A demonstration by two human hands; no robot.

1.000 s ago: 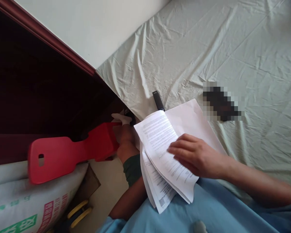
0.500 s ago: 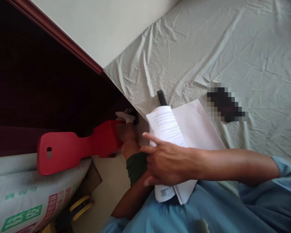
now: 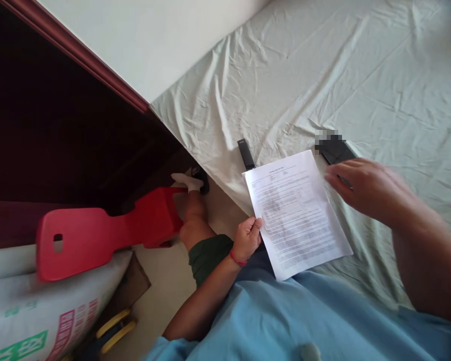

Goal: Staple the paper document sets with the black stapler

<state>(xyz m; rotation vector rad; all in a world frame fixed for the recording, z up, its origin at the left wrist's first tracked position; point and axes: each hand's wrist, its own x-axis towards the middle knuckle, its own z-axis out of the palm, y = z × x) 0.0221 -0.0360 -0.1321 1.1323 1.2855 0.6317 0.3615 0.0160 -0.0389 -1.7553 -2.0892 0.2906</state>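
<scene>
A stack of white printed sheets (image 3: 293, 215) rests at my lap and the bed's edge, its text side facing me. My left hand (image 3: 248, 238), with a red cord at the wrist, pinches the left edge of the sheets. To their right, my right hand (image 3: 368, 188) is raised, slightly blurred, over the near end of a dark phone (image 3: 338, 149). A gap shows between its thumb and fingers, and I see nothing held there. Just past the sheets' top left corner lies a narrow black object (image 3: 245, 153), its lower end meeting the paper.
A wrinkled pale sheet (image 3: 304, 75) covers the bed. A white wall (image 3: 143, 40) rises beyond it. On the floor at left stand a red plastic chair (image 3: 78, 238) and a white printed sack (image 3: 52, 306). A yellow-and-dark object (image 3: 115, 331) lies near them.
My right hand has moved from across the papers to the right, near the phone. The folded-over pages now lie flat with a full printed page showing. My left hand has come into sight.
</scene>
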